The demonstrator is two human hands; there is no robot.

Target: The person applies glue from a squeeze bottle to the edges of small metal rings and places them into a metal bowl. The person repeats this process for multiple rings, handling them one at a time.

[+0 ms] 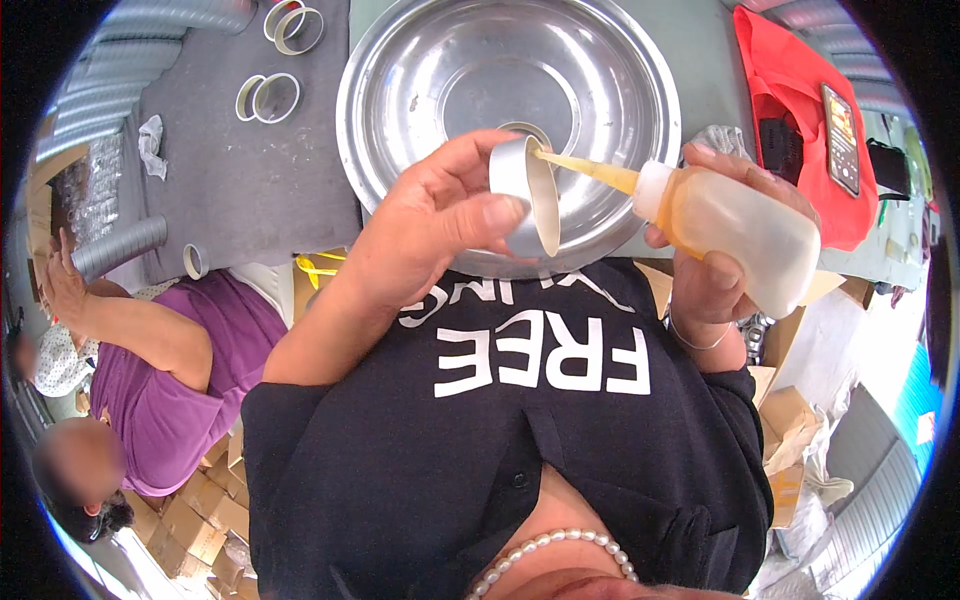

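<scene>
Over the large shiny metal basin (378,75), my left hand (420,225) grips a silver-grey ring (513,190) between thumb and fingers, its pale inside tilted to the right. My right hand (712,290) is wrapped round a translucent squeeze bottle (765,245), which lies nearly level. The bottle's long yellowish nozzle (590,172) points left, and its tip meets the ring's upper rim or sits just inside it. Behind the ring a second curved rim (527,128) shows in part; I cannot tell whether it is held or lies in the basin.
Several similar rings (277,98) lie on the grey cloth (220,140) at the left. Beside me on the left sits a person in a purple top (235,335), a hand near a grey tube (125,247). A red bag (790,90) with a phone (840,140) lies at the right.
</scene>
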